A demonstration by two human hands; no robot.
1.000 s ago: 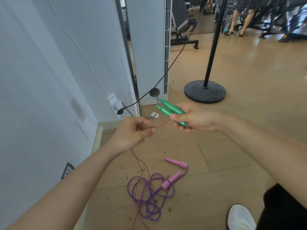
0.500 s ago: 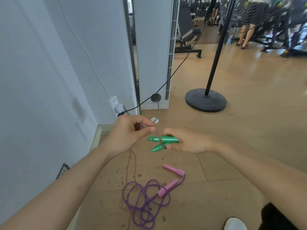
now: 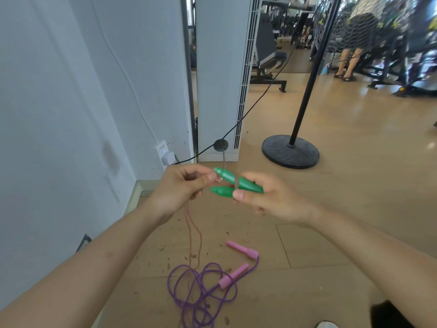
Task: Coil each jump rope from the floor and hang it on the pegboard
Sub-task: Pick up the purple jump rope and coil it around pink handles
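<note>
Wood floor [image 3: 354,209] — purple rope [image 3: 168,284] tangled, stand base [image 3: 290,151] beyond

Your left forearm [image 3: 101,263] and right forearm [image 3: 354,235] are bare along the whole length that shows. A few small dark marks dot the left forearm near its middle. Your left hand [image 3: 179,190] and right hand [image 3: 267,200] are bare too, the thumbnails plain and short. At lower right, a patch of black garment [image 3: 390,314] shows, and just beside it the rounded toe of a white shoe [image 3: 327,325] peeks over the bottom edge.
</note>
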